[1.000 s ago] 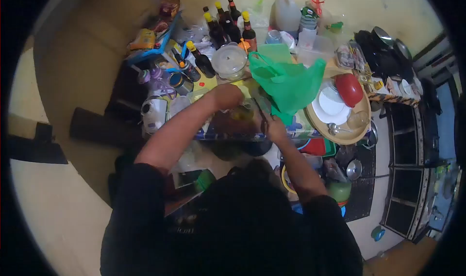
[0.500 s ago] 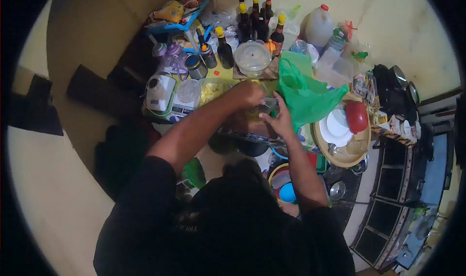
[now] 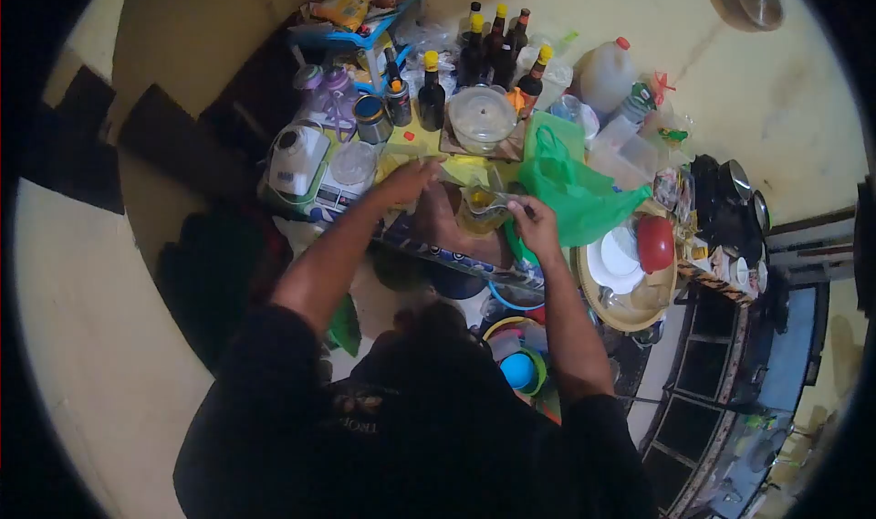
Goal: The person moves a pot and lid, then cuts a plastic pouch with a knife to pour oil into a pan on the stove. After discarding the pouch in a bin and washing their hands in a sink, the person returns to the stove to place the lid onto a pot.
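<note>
A clear cup (image 3: 484,210) with yellowish contents sits near the front of the table on a brown board (image 3: 438,222). My right hand (image 3: 536,225) is closed at the cup's right side, thumb and fingers pinching what looks like its handle or rim. My left hand (image 3: 408,183) is apart from the cup, to its left, with fingers stretched out over a container of yellow pieces (image 3: 391,165). Whether its fingertips touch the pieces is hidden. A lidded clear bowl (image 3: 482,117) stands just behind.
Dark bottles (image 3: 432,94) with yellow caps line the back. A green plastic bag (image 3: 570,186) lies right of the cup. A kitchen scale (image 3: 338,197) and a white appliance (image 3: 297,158) stand at left. At right is a round tray (image 3: 630,316) with white plates and a red bowl (image 3: 654,243).
My left hand has moved left, away from the cup, to the yellow pieces. My right hand has closed at the cup's side. The view has shifted slightly.
</note>
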### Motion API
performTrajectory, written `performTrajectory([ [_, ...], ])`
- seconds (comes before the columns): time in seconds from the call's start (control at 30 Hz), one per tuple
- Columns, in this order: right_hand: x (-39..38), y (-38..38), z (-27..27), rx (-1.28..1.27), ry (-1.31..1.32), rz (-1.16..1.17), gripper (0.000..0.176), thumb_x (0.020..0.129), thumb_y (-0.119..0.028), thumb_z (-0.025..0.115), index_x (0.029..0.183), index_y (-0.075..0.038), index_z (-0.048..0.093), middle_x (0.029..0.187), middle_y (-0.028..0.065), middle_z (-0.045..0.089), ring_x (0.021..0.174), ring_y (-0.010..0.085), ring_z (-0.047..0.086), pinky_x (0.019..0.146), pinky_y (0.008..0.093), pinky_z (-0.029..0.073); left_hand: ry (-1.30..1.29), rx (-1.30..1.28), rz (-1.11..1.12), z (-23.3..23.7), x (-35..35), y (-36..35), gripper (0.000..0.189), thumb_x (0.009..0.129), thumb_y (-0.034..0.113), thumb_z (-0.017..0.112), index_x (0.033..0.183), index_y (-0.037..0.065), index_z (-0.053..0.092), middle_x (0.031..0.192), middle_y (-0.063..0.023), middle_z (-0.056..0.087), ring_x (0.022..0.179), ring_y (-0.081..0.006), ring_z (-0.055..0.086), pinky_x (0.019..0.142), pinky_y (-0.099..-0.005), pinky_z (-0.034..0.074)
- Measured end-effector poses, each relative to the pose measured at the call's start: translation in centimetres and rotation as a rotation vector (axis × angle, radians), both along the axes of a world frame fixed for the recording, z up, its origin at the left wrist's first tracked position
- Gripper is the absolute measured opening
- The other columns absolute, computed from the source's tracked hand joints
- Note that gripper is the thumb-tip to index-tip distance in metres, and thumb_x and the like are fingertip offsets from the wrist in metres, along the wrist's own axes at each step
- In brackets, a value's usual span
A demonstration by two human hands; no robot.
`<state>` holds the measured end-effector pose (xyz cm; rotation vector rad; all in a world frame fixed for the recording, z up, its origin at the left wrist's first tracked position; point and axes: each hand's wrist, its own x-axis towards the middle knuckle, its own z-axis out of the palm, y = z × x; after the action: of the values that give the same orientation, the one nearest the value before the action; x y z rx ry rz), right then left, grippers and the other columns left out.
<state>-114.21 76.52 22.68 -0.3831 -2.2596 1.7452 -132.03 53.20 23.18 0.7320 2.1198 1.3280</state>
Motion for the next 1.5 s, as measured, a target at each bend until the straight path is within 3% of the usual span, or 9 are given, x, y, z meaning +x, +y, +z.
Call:
performTrajectory([
  [0.07, 0.0, -0.1, -0.1, -0.021, 0.023, 0.003, 0.016, 0.083, -0.013, 0.065, 0.093, -0.002, 0.066, 0.079, 0.0054, 0.063, 0.068, 0.0098, 0.054, 0.063, 0.0241, 0.044, -0.047, -0.143, 0.027, -4.8, 0.0, -0.7, 0.049, 0.095, 0.041, 0.032, 0.120, 0.004, 0.051, 0.091, -0.0139, 0.061, 0.086, -0.0234, 0.058, 0.081, -0.0348, 0.045],
  [0.2, -0.2, -0.1, -0.3, 0.053, 0.019, -0.028, 0.016, 0.083, -0.014, 0.065, 0.092, -0.001, 0.066, 0.079, 0.0055, 0.063, 0.068, 0.0098, 0.054, 0.063, 0.0236, 0.043, 0.022, -0.157, 0.085, -8.5, 1.1, 0.2, 0.048, 0.095, 0.042, 0.032, 0.115, 0.004, 0.053, 0.086, -0.0123, 0.060, 0.081, -0.0201, 0.057, 0.076, -0.0333, 0.046],
  [0.27, -0.2, -0.1, -0.6, 0.073, 0.015, -0.039, 0.016, 0.083, -0.015, 0.065, 0.091, -0.001, 0.066, 0.079, 0.0056, 0.063, 0.068, 0.0098, 0.054, 0.063, 0.0236, 0.043, -0.363, -0.125, 0.244, -9.4, 1.5, 1.2, 0.047, 0.094, 0.042, 0.036, 0.110, 0.004, 0.057, 0.091, -0.0114, 0.062, 0.081, -0.0172, 0.059, 0.074, -0.0322, 0.047],
  [0.6, -0.3, -0.1, -1.6, -0.011, 0.041, -0.083, 0.016, 0.082, -0.015, 0.066, 0.088, 0.000, 0.067, 0.076, 0.0047, 0.062, 0.068, 0.0101, 0.053, 0.063, 0.0247, 0.044, -0.155, 0.292, 0.015, -2.4, 6.1, 2.0, 0.027, 0.084, 0.016, 0.059, 0.109, 0.006, 0.060, 0.075, 0.0000, 0.054, 0.067, -0.0068, 0.050, 0.061, -0.0257, 0.044],
  [0.77, -0.5, 0.1, -1.1, 0.048, -0.022, -0.077, 0.016, 0.082, -0.015, 0.066, 0.088, 0.000, 0.066, 0.076, 0.0055, 0.062, 0.067, 0.0104, 0.053, 0.062, 0.0252, 0.043, 0.472, 0.221, 0.142, -3.9, 5.5, 3.0, 0.019, 0.080, 0.013, 0.061, 0.094, 0.001, 0.063, 0.084, -0.0064, 0.061, 0.078, -0.0162, 0.058, 0.070, -0.0300, 0.046],
  [1.1, 3.7, -0.5, 0.6, 0.058, 0.144, -0.087, 0.012, 0.080, -0.012, 0.065, 0.086, -0.001, 0.066, 0.079, 0.0098, 0.064, 0.066, 0.0146, 0.056, 0.062, 0.0266, 0.045, 0.373, 0.152, 0.221, 0.2, 10.4, 3.4, 0.014, 0.083, 0.011, 0.058, 0.089, -0.001, 0.061, 0.087, -0.0091, 0.064, 0.081, -0.0181, 0.061, 0.075, -0.0298, 0.047],
  [1.2, 7.8, -1.4, 3.0, 0.060, 0.193, -0.094, 0.012, 0.080, -0.011, 0.065, 0.085, 0.000, 0.066, 0.082, 0.0109, 0.065, 0.069, 0.0159, 0.059, 0.065, 0.0267, 0.046, 0.337, 0.296, 0.208, 1.6, 13.6, 2.5, 0.018, 0.081, 0.020, 0.061, 0.087, 0.003, 0.062, 0.082, -0.0133, 0.062, 0.079, -0.0275, 0.059, 0.070, -0.0353, 0.045],
  [1.37, 17.2, -4.7, 7.5, 0.194, 0.213, -0.200, 0.012, 0.080, -0.010, 0.064, 0.084, 0.001, 0.065, 0.084, 0.0118, 0.066, 0.075, 0.0182, 0.061, 0.068, 0.0277, 0.047, 0.444, 0.378, -0.042, 4.7, 18.6, 1.2, 0.008, 0.084, 0.008, 0.058, 0.083, 0.000, 0.060, 0.085, -0.0065, 0.063, 0.076, -0.0143, 0.058, 0.070, -0.0290, 0.047],
  [1.5, 26.2, -9.0, 9.9, 0.263, 0.183, -0.392, 0.009, 0.078, -0.008, 0.065, 0.084, 0.000, 0.067, 0.084, 0.0118, 0.066, 0.077, 0.0206, 0.062, 0.070, 0.0298, 0.048, 0.324, 0.366, -0.249, 7.4, 24.8, 0.8, 0.010, 0.078, 0.011, 0.061, 0.080, 0.002, 0.062, 0.078, -0.0113, 0.061, 0.076, -0.0234, 0.060, 0.070, -0.0338, 0.046],
])
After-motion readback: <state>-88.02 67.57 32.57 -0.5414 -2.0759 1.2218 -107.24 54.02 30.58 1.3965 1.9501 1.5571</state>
